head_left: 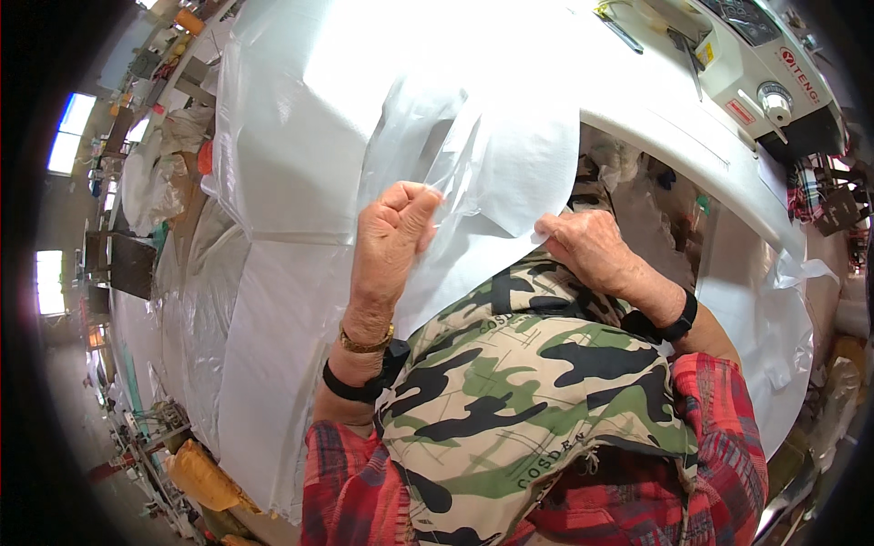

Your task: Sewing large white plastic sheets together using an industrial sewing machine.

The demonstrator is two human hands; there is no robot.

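Observation:
My left hand [393, 238] is closed in a pinch, raised over the middle of a large white sheet [291, 305]. Between its thumb and fingers is the gathered edge of a clear plastic film [466, 150], which stretches up and away in creases. To the right, my right hand [590, 247] has thumb and fingers pressed together on the curved near edge of the white material. The sheet spreads across the worktop and drapes down at the left. Strong glare washes out its far part.
A white sewing machine [769, 82] with a round knob stands at the far right. A slim metal tool [621, 33] lies on the table near it. Crumpled clear plastic [159, 196] hangs at the left. More white material [756, 318] drapes at the right. A camouflage apron [537, 391] covers my lap.

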